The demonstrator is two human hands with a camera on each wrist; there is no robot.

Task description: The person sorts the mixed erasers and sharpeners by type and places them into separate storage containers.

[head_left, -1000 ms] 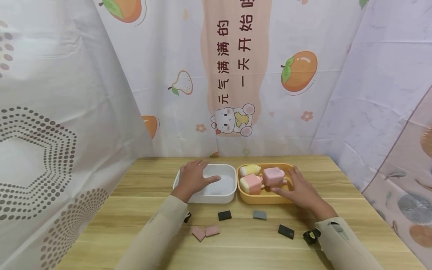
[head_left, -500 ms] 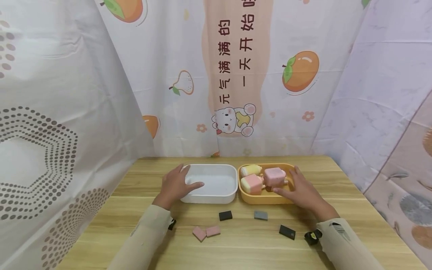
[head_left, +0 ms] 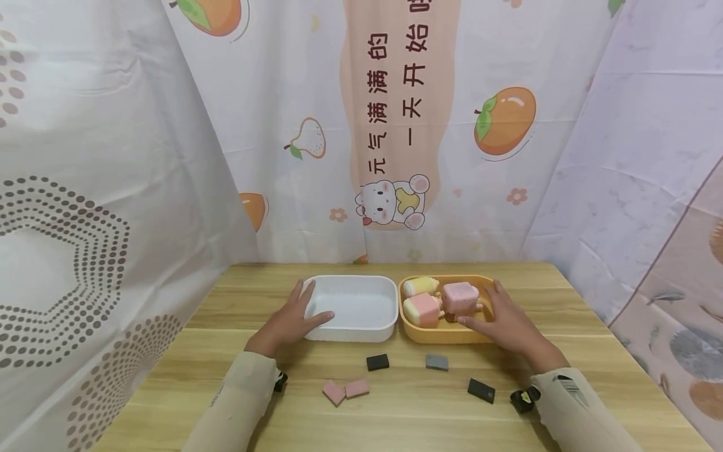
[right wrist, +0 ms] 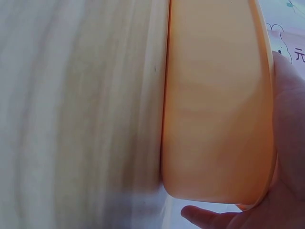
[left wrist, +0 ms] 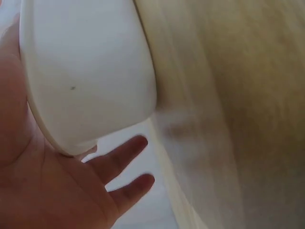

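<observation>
Printed curtain (head_left: pixel 271 81) behind, wood-grain table (head_left: pixel 395 427) below. White tray (head_left: pixel 350 335) sits left of the orange tray (head_left: pixel 446 338), rims side by side. Left hand (head_left: pixel 287 323) spans the white tray's outer end, thumb and fingers spread wide; right hand (head_left: pixel 514 326) does likewise at the orange tray's outer end. From my end both trays read as thin, stiff plastic: light, probably slick. I'd take each by its end rim, thumb over the lip, fingers outside. Orange should be heavier; its toys (head_left: pixel 460 297) look squeezable, could slide if I tilt it.
</observation>
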